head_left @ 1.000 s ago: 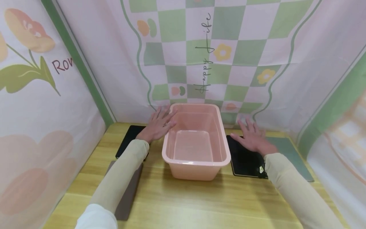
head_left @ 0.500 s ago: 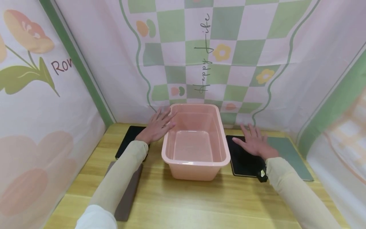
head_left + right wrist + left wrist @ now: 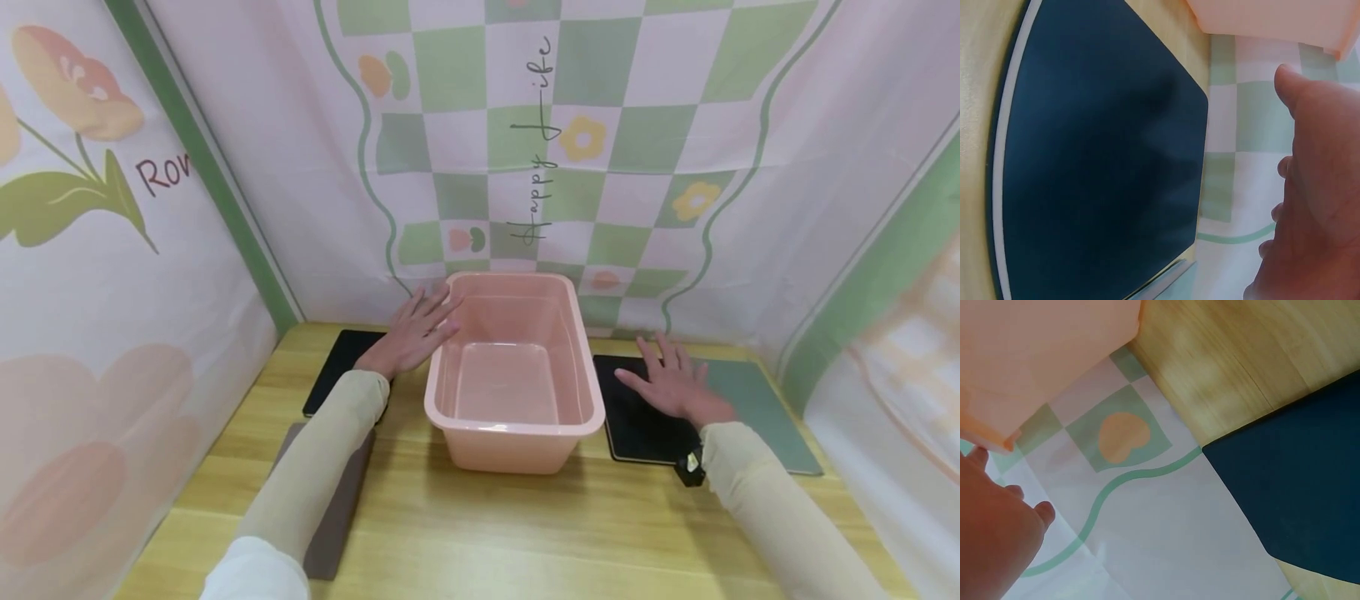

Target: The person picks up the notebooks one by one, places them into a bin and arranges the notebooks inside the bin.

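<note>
A pink plastic basin [image 3: 504,450] stands in the middle of the table, with nothing inside it. My left hand [image 3: 412,336] is at its left side, fingers spread and extended, overlapping the rim in the head view. In the left wrist view, a fingertip of the left hand [image 3: 997,531] is right at the basin's rim [image 3: 997,439]. To the right, my right hand [image 3: 675,387] hovers over a black notebook [image 3: 637,425], holding nothing. The right wrist view has this black notebook [image 3: 1097,150] lying flat, shadowed by the hand, with its pale page edge showing.
Beside the black notebook lies a green notebook [image 3: 765,417]. Left of the basin are another black notebook [image 3: 337,371] and a brown-grey flat book [image 3: 333,525], partly behind my left sleeve. A patterned cloth [image 3: 517,142] hangs behind the wooden table [image 3: 465,542].
My right hand has drifted right and a little toward me over the black notebook, away from the basin. The left hand and the basin stay almost where they were.
</note>
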`<move>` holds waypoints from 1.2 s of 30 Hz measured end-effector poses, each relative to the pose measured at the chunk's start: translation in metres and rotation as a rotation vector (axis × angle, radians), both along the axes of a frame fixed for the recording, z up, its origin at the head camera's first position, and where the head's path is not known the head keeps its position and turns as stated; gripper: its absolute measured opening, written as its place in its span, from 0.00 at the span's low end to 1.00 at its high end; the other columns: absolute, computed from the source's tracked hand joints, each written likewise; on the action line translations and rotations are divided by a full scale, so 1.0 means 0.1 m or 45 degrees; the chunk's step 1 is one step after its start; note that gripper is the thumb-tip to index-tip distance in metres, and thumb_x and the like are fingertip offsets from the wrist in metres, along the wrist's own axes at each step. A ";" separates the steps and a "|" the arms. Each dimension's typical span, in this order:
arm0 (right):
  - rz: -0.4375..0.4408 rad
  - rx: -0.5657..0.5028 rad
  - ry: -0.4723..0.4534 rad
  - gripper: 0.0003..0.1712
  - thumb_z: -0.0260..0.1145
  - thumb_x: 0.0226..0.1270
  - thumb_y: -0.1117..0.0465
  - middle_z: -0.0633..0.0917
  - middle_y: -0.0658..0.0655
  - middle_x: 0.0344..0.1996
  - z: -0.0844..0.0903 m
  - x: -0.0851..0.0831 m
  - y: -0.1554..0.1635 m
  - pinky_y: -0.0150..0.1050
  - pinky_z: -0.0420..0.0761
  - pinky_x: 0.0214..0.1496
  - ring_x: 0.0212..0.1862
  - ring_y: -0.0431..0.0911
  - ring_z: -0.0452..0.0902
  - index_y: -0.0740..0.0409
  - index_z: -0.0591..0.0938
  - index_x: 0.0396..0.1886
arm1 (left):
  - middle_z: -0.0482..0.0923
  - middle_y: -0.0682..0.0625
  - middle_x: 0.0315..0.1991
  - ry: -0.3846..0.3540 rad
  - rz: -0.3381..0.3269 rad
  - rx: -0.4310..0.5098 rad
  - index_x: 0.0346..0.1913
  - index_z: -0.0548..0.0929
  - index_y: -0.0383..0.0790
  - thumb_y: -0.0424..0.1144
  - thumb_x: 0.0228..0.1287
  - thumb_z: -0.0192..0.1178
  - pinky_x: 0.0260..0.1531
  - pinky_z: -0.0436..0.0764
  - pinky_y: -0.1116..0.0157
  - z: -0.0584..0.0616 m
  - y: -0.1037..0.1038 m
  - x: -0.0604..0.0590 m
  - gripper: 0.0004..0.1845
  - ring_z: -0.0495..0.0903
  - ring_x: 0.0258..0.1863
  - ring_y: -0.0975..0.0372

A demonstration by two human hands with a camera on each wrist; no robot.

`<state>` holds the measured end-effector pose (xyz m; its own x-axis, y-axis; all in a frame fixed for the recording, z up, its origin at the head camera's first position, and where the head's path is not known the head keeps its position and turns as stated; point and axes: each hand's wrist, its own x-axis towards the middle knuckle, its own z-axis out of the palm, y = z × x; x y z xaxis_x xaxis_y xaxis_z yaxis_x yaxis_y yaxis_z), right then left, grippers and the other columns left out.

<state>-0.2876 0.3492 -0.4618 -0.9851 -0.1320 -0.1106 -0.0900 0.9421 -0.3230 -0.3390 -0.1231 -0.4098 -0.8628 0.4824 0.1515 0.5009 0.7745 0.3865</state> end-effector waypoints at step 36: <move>-0.039 0.007 -0.104 0.54 0.58 0.75 0.38 0.42 0.85 0.75 -0.12 0.29 -0.03 0.81 0.53 0.69 0.72 0.87 0.39 0.72 0.49 0.80 | 0.42 0.56 0.85 0.078 -0.021 0.202 0.81 0.55 0.63 0.62 0.81 0.30 0.79 0.40 0.35 -0.12 -0.02 0.05 0.31 0.37 0.84 0.45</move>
